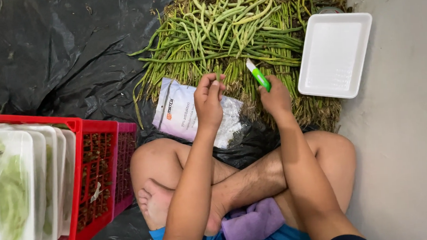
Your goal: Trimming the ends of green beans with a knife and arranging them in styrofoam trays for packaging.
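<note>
Two bare hands work over a heap of long green beans (pixel 228 36) on black plastic sheeting (pixel 49 55): the left hand (pixel 208 101) pinches one bean's end, the right hand (pixel 275 99) grips a green-handled utility knife (pixel 258 75). Right lies an empty white foam tray (pixel 334 55); left, a red crate (pixel 92 175).

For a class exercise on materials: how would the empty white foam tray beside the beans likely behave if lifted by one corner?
The white foam tray probably lifts easily: thin-walled, empty. It may flex or crack, being wide and shallow. Flat-based, it shouldn't roll.
</note>
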